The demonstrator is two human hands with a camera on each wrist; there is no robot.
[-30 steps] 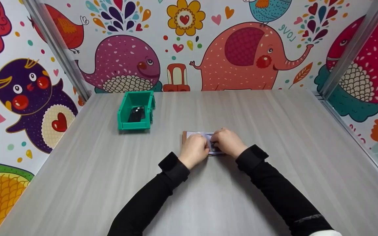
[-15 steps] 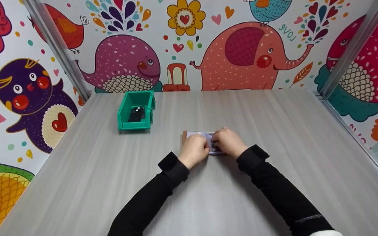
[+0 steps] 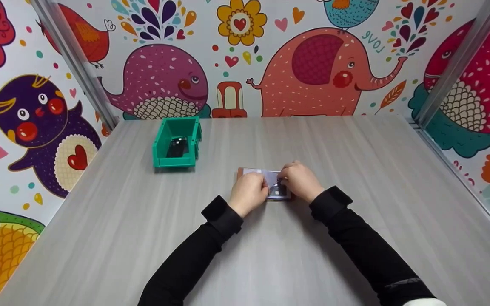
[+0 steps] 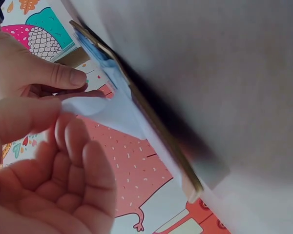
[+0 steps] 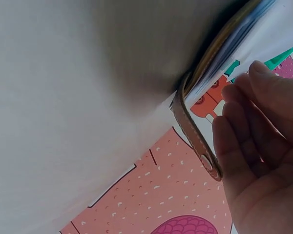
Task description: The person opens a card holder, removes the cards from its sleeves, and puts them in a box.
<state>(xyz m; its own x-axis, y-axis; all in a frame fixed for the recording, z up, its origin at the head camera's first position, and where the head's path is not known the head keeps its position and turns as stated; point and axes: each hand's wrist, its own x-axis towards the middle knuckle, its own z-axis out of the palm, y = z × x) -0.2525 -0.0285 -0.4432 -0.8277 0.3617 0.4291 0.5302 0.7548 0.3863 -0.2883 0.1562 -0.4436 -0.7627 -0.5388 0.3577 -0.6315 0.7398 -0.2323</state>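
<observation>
A small card holder (image 3: 240, 172) lies open on the table, with a brown cover and stacked clear sleeves (image 5: 244, 44). My left hand (image 3: 248, 193) pinches a thin whitish sleeve page (image 4: 107, 112) between thumb and forefinger, its other fingers curled; the page lifts off the stack in the left wrist view. My right hand (image 3: 300, 180) is bent over the right side, fingertips at the upper edge of a dark card (image 3: 277, 190) with a pale square. What lies between its fingertips is hidden. A brown snap strap (image 5: 198, 136) sticks out near my right fingers.
A green bin (image 3: 175, 162) with a few flat black pieces (image 3: 178, 146) inside stands at the back left. Printed cartoon panels (image 3: 313, 72) rise behind the table (image 3: 377, 170) and at both sides, with metal posts (image 3: 72, 63) at the corners.
My right hand has shifted slightly right and away from me, and my left hand slightly left. More of the dark card now shows between them. The bin stays in place.
</observation>
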